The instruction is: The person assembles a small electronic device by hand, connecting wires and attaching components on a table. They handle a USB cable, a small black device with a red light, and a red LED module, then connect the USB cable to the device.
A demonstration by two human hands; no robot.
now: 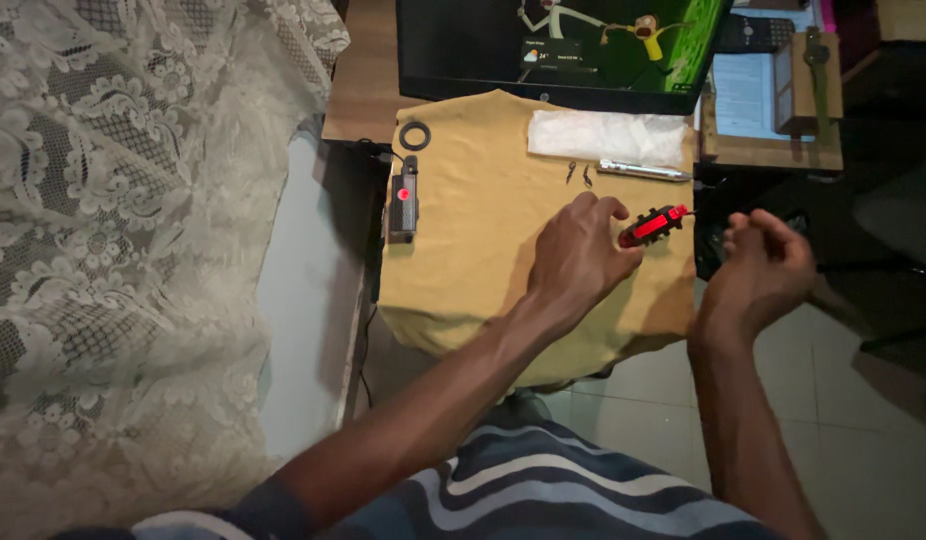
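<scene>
My left hand (575, 258) rests on a tan cloth (473, 230) that covers a small table, its fingers touching the near end of a small red and black device (653, 225). My right hand (763, 265) hovers beyond the cloth's right edge, fingers curled loosely with nothing seen in them. A second black device with a red dot (404, 197) lies at the cloth's left edge, with a black ring (415, 135) beyond it. Two tiny dark screws (579, 173) and a silver pen-like tool (643, 170) lie farther back.
A folded white cloth (608, 135) lies at the back of the tan cloth. A monitor (558, 50) stands behind it. A wooden side table (773, 150) with papers is at the right. White lace fabric (113, 250) fills the left side; tiled floor lies below.
</scene>
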